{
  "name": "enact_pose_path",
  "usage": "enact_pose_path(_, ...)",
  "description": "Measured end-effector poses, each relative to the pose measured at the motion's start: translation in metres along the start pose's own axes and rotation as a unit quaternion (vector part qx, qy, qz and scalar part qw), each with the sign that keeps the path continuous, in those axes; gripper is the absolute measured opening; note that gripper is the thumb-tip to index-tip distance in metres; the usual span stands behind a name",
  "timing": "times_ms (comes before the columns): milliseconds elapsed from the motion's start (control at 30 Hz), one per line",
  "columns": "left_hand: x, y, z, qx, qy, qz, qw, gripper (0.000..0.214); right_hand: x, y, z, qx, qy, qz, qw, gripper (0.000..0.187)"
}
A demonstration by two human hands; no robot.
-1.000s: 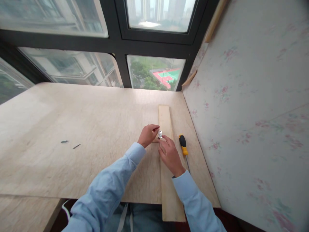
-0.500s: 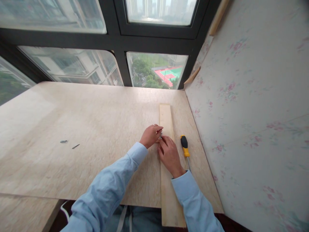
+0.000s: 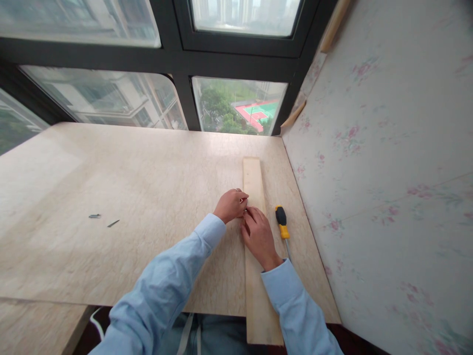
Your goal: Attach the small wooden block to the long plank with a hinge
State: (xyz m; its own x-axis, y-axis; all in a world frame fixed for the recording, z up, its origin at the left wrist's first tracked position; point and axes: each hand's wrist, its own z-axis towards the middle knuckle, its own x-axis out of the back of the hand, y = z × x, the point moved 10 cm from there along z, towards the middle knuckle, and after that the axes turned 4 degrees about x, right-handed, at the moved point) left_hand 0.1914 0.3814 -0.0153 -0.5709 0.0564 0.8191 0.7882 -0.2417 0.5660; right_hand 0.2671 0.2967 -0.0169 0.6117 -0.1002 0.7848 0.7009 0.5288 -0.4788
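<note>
A long pale wooden strip [image 3: 252, 172] lies on the table [image 3: 148, 197], running away from me near the right side. Both hands meet over its left edge. My left hand [image 3: 231, 204] is curled in a pinch there. My right hand [image 3: 258, 235] rests on the strip with its fingertips pressed against the left hand's. A small shiny metal piece [image 3: 246, 211] sits between the fingertips and is almost wholly hidden. Both sleeves are light blue.
A screwdriver [image 3: 282, 222] with a black and yellow handle lies just right of the strip. Two small dark metal bits [image 3: 94, 216] [image 3: 113, 223] lie far left on the table. A flowered wall [image 3: 369, 172] stands close on the right, with windows [image 3: 236, 106] behind.
My right fingers have curled in and closed over the small metal piece, which showed plainly a second ago. Both hands have drawn tighter together; the screwdriver has not moved.
</note>
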Motion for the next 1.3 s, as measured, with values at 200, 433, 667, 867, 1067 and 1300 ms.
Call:
enact_pose_path(200,-0.003,0.000,0.003,-0.003,-0.015,0.024,1.000,0.022,0.001,-0.001,0.000,0.000,0.002,0.001,1.000,0.039)
enact_pose_path(433,-0.003,-0.001,0.002,-0.003,-0.003,-0.008,1.000,0.026,0.000,0.000,0.000,0.005,0.002,0.000,1.000,0.040)
enact_pose_path(667,-0.008,-0.003,0.004,-0.009,-0.002,-0.031,0.999,0.027,-0.001,0.001,-0.001,0.005,0.002,-0.006,1.000,0.039)
enact_pose_path(867,-0.016,-0.004,0.003,-0.046,-0.012,-0.020,0.999,0.025,0.000,-0.001,0.000,0.008,0.004,-0.001,1.000,0.041)
enact_pose_path(1067,-0.017,0.000,0.002,-0.057,-0.006,-0.023,0.998,0.032,-0.001,-0.001,0.000,0.005,0.002,-0.001,1.000,0.041)
enact_pose_path(1300,-0.008,0.000,0.001,-0.026,0.012,-0.037,0.999,0.029,0.000,-0.002,-0.001,0.015,0.014,-0.013,1.000,0.040)
